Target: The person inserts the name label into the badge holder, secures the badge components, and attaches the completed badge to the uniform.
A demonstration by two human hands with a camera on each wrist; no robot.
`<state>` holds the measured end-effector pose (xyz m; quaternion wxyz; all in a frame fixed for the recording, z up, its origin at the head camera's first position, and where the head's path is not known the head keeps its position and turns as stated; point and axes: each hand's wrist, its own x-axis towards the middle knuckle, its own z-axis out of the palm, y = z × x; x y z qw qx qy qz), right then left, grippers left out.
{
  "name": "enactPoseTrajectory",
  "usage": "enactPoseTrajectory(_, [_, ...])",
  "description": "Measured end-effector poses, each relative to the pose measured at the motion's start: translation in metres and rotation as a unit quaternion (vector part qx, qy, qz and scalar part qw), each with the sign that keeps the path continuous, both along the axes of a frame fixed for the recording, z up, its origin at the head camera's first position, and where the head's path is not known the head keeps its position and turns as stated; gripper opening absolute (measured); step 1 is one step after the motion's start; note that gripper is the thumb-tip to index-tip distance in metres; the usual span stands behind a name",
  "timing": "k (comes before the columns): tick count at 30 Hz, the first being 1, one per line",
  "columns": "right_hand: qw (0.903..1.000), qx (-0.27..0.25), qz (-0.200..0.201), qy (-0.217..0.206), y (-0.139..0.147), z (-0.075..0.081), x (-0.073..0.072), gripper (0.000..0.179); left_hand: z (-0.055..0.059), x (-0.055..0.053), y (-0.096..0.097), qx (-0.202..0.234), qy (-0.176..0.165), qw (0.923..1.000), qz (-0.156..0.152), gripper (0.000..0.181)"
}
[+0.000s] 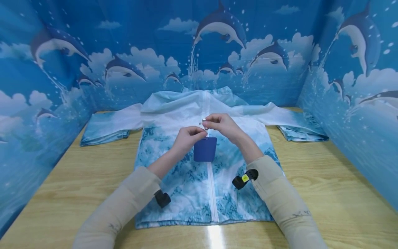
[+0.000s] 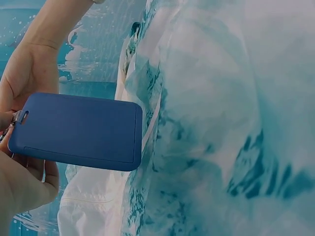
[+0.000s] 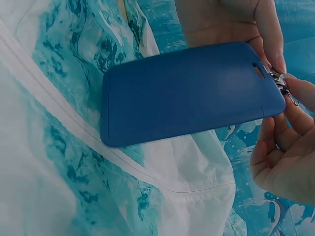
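A blue badge holder [image 1: 205, 150] hangs over the jacket's middle, its slotted end up. At its slot is a small metal clip [image 3: 279, 84], partly hidden by fingers. My left hand [image 1: 188, 137] pinches the clip's lower part just above the holder. Slightly higher, my right hand [image 1: 223, 125] pinches the clip's upper metal part between thumb and finger. Below both hands lies a blue-and-white jacket [image 1: 168, 173], spread flat with its white zipper [image 1: 212, 193] down the centre. The holder's plain blue face fills much of both wrist views.
The jacket's sleeves [image 1: 107, 129] extend to both sides with their ends folded back. The wooden table [image 1: 329, 193] carries the jacket. Dolphin-printed curtains [image 1: 149, 20] enclose the back and sides. A black strap with a camera sits at each wrist.
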<state>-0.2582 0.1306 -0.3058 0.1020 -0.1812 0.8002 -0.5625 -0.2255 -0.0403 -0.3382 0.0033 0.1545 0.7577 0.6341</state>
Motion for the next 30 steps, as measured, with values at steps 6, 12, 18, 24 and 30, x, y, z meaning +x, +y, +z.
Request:
enactPoseTrajectory(6, [1.0, 0.0, -0.006, -0.002, -0.0013, -0.0019, -0.0011, 0.029, -0.0003, -0.0014, -0.0012, 0.008, -0.03, 0.9995, -0.007, 0.027])
enactPoseTrajectory(12, [0.9999, 0.0, -0.017, -0.003, -0.003, -0.0015, -0.0007, 0.029, 0.0006, -0.0024, -0.0012, -0.001, -0.042, 0.9991, -0.01, 0.03])
enactPoseTrajectory(18, [0.9996, -0.003, -0.029, -0.003, -0.0045, -0.0035, 0.0004, 0.028, 0.0004, -0.0007, 0.0, -0.008, -0.044, 0.9989, -0.012, 0.025])
enactPoseTrajectory(24, [0.9992, 0.002, -0.04, -0.004, -0.0048, -0.0047, 0.0, 0.031, 0.0006, 0.0, 0.0012, -0.02, -0.033, 0.9992, -0.008, 0.024])
enactPoseTrajectory(30, [0.999, 0.007, -0.044, -0.005, -0.0049, -0.0049, -0.0009, 0.034, 0.0022, 0.001, 0.0014, -0.012, -0.034, 0.9993, -0.009, 0.025])
